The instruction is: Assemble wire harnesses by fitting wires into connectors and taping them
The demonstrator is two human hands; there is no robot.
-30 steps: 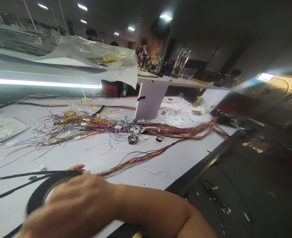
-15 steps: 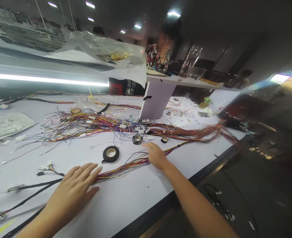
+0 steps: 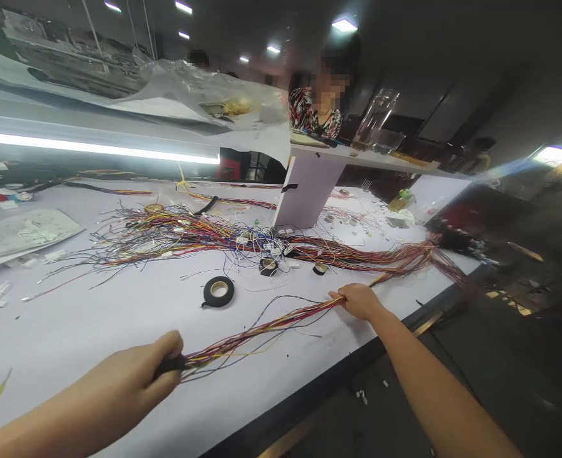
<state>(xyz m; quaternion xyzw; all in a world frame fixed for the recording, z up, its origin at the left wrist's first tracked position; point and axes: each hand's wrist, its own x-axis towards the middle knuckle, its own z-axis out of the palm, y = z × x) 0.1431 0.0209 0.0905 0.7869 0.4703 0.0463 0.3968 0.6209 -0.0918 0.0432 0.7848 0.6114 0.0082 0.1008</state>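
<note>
A wire harness [image 3: 262, 328] of red, yellow, black and blue wires stretches between my two hands above the white table. My left hand [image 3: 142, 375] is closed around its black-wrapped end at the lower left. Farther right, my right hand [image 3: 360, 301] grips the same bundle, its fingers wrapped round the wires. Some thin wires bow away from the bundle between the hands. Behind it lies a large roll of black tape [image 3: 219, 291], flat on the table. Two smaller tape rolls, one black roll [image 3: 268, 267] and another [image 3: 319, 269], lie farther right.
A long heap of loose wires [image 3: 176, 235] runs across the table behind the harness. A white upright panel [image 3: 307, 191] holds up a shelf. Papers [image 3: 28, 232] lie at the left. The table's dark front edge [image 3: 304, 394] slants up to the right. A person [image 3: 316, 114] is beyond the shelf.
My left hand has gone from lying spread over the harness to closing on its black-wrapped part. My right hand has moved right along the bundle and gripped it. The wires are now drawn straighter.
</note>
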